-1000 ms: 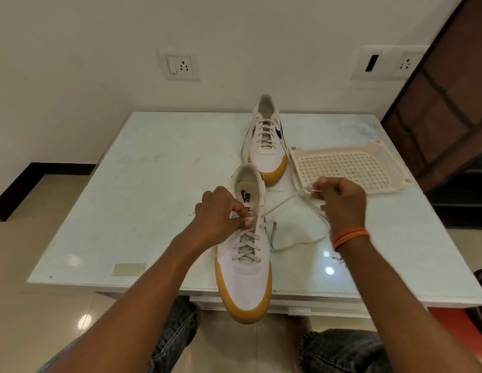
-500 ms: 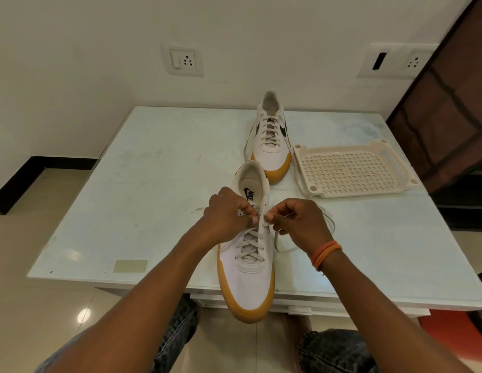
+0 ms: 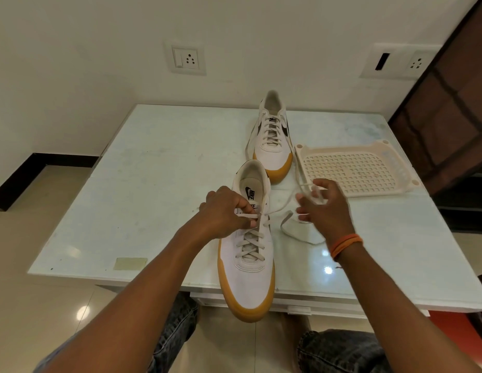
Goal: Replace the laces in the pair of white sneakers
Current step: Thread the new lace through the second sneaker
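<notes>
Near white sneaker with tan rubber sole (image 3: 248, 267) at near table edge. Left hand (image 3: 223, 211) pinching soft, floppy cream lace (image 3: 281, 204) at top eyelets; right hand (image 3: 323, 208) gripping loose end. Probably light, slippery; best pinched near tip.

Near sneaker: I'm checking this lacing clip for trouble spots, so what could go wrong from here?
The near sneaker has its toe past the table edge; a hard tug by the right hand on the lace might tip it off. The left hand pinches only the lace at the top eyelets, so the shoe could slide. The slack loop by the tray might snag.
</notes>
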A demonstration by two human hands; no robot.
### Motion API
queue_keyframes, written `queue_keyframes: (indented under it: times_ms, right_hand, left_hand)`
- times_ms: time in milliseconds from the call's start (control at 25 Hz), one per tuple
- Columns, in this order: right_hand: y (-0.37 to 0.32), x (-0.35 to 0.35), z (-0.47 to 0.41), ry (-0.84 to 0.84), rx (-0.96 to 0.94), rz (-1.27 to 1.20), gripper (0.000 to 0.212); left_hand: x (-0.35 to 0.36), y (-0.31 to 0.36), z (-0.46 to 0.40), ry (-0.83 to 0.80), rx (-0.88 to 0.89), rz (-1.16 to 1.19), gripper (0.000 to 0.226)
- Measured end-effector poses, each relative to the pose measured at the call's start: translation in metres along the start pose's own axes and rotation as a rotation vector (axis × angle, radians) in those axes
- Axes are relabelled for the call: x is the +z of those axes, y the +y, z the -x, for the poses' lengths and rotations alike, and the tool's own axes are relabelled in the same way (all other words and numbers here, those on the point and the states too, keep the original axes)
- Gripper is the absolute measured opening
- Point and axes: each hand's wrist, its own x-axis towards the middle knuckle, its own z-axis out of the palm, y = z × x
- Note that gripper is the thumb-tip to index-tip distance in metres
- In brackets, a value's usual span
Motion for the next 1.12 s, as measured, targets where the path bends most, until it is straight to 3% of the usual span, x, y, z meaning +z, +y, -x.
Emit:
queue_keyframes:
  times_ms: [40, 120, 200, 360, 520, 600, 680, 760, 880, 1000, 1120]
  right_hand:
    - [0.002, 0.009, 0.004, -0.112, -0.028, 0.084, 0.038]
    - [0.004, 0.021, 0.013, -0.257, -0.150, 0.284, 0.030]
    - [0.006, 0.027, 0.021, -0.251, -0.271, 0.393, 0.012]
    - [0.003, 0.026, 0.021, -0.178, -0.382, 0.413, 0.009]
    - [-0.003, -0.010, -0.010, 0.072, -0.240, 0.166, 0.007]
    - [0.004, -0.017, -0.017, 0.157, -0.281, 0.240, 0.004]
    - [0.011, -0.012, -0.019, 0.107, -0.245, 0.300, 0.016]
    - [0.012, -0.014, -0.020, 0.008, -0.090, 0.226, 0.035]
    - [-0.002, -0.046, -0.027, 0.110, 0.091, 0.095, 0.016]
    - [0.006, -0.079, -0.032, 0.249, 0.146, 0.340, 0.008]
    - [0.023, -0.078, -0.029, 0.048, 0.285, 0.735, 0.025]
  left_hand:
    - [0.001, -0.001, -0.001, -0.007, -0.003, 0.003, 0.016]
    - [0.001, 0.000, -0.001, 0.001, -0.013, -0.006, 0.017]
    - [0.002, 0.002, -0.001, 0.007, -0.023, -0.027, 0.018]
    - [-0.003, 0.006, 0.003, 0.055, -0.042, -0.106, 0.028]
    - [-0.010, 0.010, 0.011, 0.073, -0.055, -0.199, 0.032]
    - [-0.010, 0.012, 0.011, 0.073, -0.051, -0.207, 0.031]
    - [-0.008, 0.012, 0.011, 0.068, -0.056, -0.211, 0.031]
    - [-0.008, 0.010, 0.010, 0.048, -0.048, -0.161, 0.025]
    - [-0.007, 0.008, 0.009, 0.044, -0.039, -0.130, 0.022]
    - [-0.003, 0.009, 0.008, 0.079, -0.029, -0.156, 0.024]
    - [-0.002, 0.010, 0.009, 0.083, -0.026, -0.173, 0.024]
